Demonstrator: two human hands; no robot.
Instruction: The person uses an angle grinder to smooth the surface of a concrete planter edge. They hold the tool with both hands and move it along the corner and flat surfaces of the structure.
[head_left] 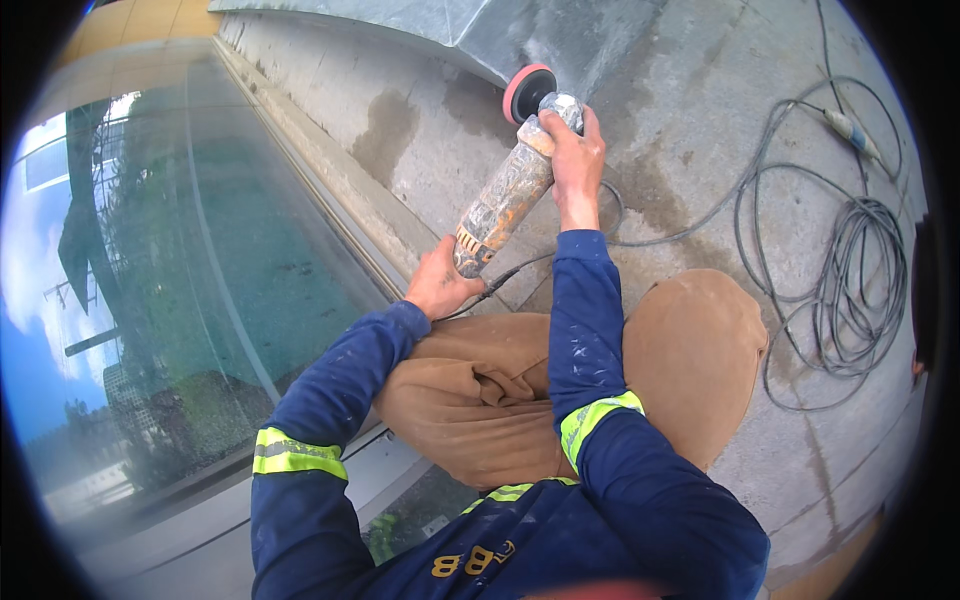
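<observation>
An angle polisher (507,198) with a worn, paint-spattered body lies slantwise between my hands. My right hand (578,160) is wrapped round its head end, next to the metal gear housing. My left hand (440,282) grips the rear end, where the power cord (500,284) comes out. At the front is a round black backing pad with a red rim (529,94), turned toward the side of a grey stone block (570,45). Whether the pad touches the block, I cannot tell.
A long grey cable (850,290) lies in loose coils on the concrete floor at the right, with a plug connection (845,130) farther back. Reflective glass (200,270) runs along the left behind a low ledge (310,180). Damp patches (386,135) mark the concrete.
</observation>
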